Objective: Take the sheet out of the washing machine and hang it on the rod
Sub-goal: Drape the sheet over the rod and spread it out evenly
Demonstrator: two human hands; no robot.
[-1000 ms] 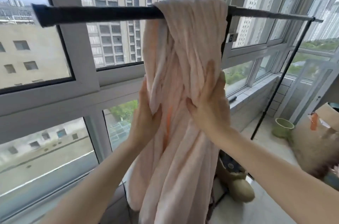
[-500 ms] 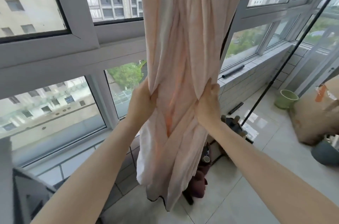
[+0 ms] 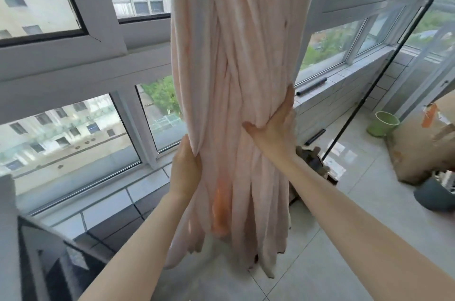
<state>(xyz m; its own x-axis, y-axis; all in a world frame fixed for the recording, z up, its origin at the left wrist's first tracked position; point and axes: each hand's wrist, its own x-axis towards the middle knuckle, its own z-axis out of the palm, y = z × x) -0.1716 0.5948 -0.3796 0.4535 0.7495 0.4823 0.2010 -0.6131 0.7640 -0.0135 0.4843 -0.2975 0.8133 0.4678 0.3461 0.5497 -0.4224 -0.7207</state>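
- Since a moment ago, we are sliding both hands lower down the sheet [image 3: 236, 79], which is hanging bunched from above the view.
- Our right hand [image 3: 275, 128] is pressing open-fingered against it.
- Our left hand [image 3: 186, 170] is pinching an edge; pulling the folds apart evenly should help.

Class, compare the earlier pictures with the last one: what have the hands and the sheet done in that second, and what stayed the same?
Both hands slid down the hanging sheet, drawing it toward the floor. The left hand pinches its left edge; the right hand lies open against its right side, thumb tucked into a fold. The view tipped down, so the rod is now out of frame. The sheet stays bunched and twisted, and the green pot has not moved.
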